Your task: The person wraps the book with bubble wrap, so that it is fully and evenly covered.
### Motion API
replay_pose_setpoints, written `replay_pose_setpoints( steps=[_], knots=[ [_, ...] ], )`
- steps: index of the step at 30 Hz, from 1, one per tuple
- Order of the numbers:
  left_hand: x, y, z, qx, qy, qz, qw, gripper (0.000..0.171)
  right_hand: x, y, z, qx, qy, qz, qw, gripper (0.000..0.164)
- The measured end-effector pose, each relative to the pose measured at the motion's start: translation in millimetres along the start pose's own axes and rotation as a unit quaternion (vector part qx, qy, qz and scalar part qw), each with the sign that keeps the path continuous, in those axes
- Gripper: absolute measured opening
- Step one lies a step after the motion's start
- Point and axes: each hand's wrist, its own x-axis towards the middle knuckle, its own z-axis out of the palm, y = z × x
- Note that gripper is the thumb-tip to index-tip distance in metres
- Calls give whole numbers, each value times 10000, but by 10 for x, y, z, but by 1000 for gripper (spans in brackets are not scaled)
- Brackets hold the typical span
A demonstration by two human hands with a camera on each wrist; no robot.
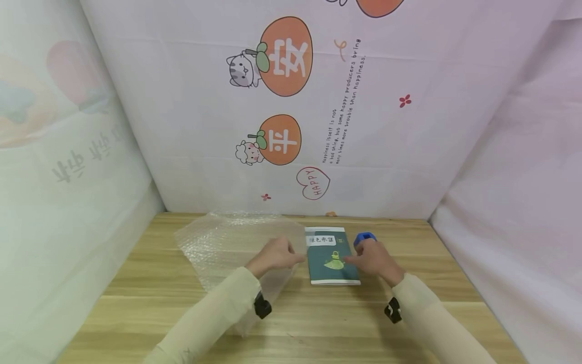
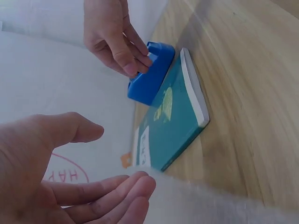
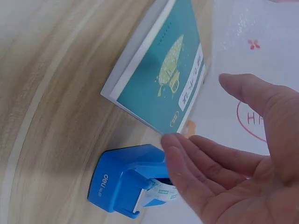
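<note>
A green book (image 1: 333, 263) with a white label and a pale yellow-green drawing lies flat on the table. Left of it, my left hand (image 1: 278, 254) hovers over a sheet of bubble wrap (image 1: 227, 242), its thumb apart from its fingers and nothing between them. On the book's other side is my right hand (image 1: 375, 259), fingers loosely bent and holding nothing. Just beyond that hand stands a blue tape dispenser (image 3: 124, 179) with a roll of tape in it; the hand partly hides it in the head view.
The wooden table (image 1: 327, 328) meets a white printed cloth (image 1: 364, 126) at its back edge. White cloth walls rise at left and right. Part of the bubble wrap extends toward the table's front, under the left forearm.
</note>
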Motion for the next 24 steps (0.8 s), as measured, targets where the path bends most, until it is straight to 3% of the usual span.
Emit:
replay_pose_setpoints(
  steps=[5, 10, 16, 24],
  knots=[
    [68, 99, 149, -405, -305, -277, 9983, 39, 15, 11, -9, 5, -301, 554, 9980, 59],
    [147, 96, 277, -753, -357, -564, 9949, 30, 23, 17, 13, 79, -482, 940, 9944, 56],
    [209, 99, 350, -857, -382, -758, 9927, 30, 52, 62, 57, 231, -585, 1014, 9929, 56],
    [251, 72, 414, -1464, -453, -1093, 9821, 26, 69, 46, 100, 288, -785, 1340, 9874, 50]
  ],
)
